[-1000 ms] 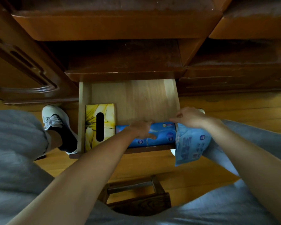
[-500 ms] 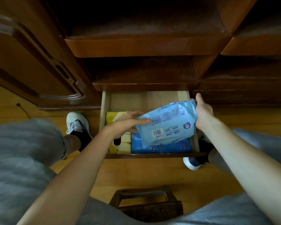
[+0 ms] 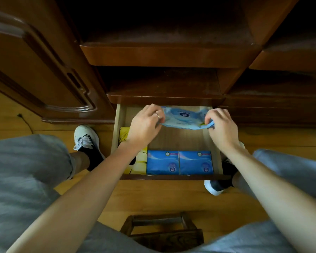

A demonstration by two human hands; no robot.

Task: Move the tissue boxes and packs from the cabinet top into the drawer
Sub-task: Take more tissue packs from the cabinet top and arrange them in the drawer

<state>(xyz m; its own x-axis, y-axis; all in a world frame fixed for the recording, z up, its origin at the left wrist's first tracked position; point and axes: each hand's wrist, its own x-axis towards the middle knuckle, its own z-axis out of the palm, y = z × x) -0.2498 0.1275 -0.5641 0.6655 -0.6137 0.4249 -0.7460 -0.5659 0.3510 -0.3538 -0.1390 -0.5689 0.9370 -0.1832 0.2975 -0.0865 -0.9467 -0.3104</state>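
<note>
A light blue soft tissue pack (image 3: 184, 118) is held over the back of the open wooden drawer (image 3: 117, 136). My left hand (image 3: 146, 125) grips its left end and my right hand (image 3: 222, 126) pinches its right end. At the drawer's front lies a dark blue twin pack of tissues (image 3: 180, 162). A yellow flowered tissue box (image 3: 138, 161) lies along the drawer's left side, partly hidden under my left forearm.
The drawer sticks out of a dark wooden cabinet (image 3: 162, 55) with a panelled door (image 3: 35, 70) on the left. My white shoes (image 3: 86, 138) stand on the wooden floor beside the drawer. A small dark wooden stool (image 3: 162, 232) is below me.
The light blue pack has moved from above the drawer's front to its back, lowered closer to the drawer floor. Both hands followed it and now hold its two ends.
</note>
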